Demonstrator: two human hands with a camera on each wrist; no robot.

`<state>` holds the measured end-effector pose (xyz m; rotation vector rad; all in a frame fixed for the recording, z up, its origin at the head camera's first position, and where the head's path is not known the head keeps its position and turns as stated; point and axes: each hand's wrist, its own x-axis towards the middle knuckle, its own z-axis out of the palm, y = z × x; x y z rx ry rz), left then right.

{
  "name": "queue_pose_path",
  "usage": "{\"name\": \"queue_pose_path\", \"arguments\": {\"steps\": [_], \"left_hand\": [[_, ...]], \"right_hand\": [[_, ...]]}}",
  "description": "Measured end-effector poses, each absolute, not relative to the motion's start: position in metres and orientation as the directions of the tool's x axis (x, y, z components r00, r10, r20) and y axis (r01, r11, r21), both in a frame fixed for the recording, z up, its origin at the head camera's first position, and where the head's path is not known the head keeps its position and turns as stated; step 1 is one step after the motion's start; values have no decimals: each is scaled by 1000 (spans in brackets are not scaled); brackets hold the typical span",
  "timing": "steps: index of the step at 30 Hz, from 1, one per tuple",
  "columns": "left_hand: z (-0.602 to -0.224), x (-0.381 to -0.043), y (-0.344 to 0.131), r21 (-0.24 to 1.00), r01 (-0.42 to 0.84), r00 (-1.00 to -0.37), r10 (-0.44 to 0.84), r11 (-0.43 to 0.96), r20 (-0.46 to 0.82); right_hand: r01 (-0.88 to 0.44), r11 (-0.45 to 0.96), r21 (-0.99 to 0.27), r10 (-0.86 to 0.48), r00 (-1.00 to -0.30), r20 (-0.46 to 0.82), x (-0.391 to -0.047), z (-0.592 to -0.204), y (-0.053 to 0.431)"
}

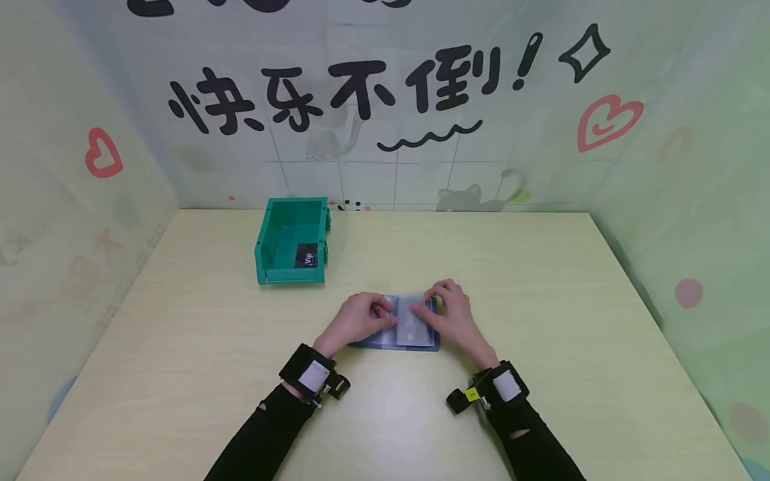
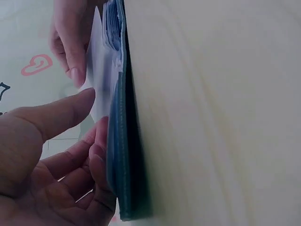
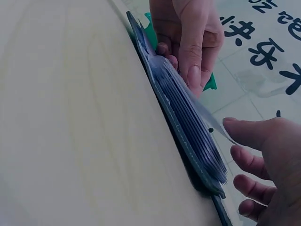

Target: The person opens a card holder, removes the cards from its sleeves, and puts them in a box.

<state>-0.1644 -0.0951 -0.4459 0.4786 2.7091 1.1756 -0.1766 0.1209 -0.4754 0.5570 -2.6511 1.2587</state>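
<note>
A blue-covered card holder (image 1: pixel 388 345) lies open on the table, with a stack of clear plastic sleeves (image 3: pixel 188 120) inside. My right hand (image 1: pixel 452 314) pinches the outer edge of the top sleeve (image 1: pixel 412 325) between thumb and index finger, lifting it off the stack. From the left, my left hand (image 1: pixel 363 318) bends over the opened holder. Its thumb touches the lifted sleeve (image 2: pixel 102 77) near the spine, and its curled fingers rest against the holder's left side. In the right wrist view, the left thumb (image 3: pixel 194 77) points down along the sleeve.
A green plastic bin (image 1: pixel 291 275) stands behind and left of the hands, with a black card (image 1: pixel 306 255) marked "Vip" in it. Printed cloth walls (image 1: pixel 385 180) border the wooden table (image 1: pixel 541 280) at the back and sides.
</note>
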Motion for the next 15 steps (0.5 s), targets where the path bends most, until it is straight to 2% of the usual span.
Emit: {"name": "queue_pose_path", "arguments": {"steps": [8,15], "left_hand": [[-449,-164,-98,793,203,-944,331,574,1],[-451,-165,-101,831,120,-954,294,542,-54]], "right_hand": [[-380,386,-840,-282,-916,285,-175,-469,109],[-430,347,-834,-336,-887,317,-158,-449,96]]}}
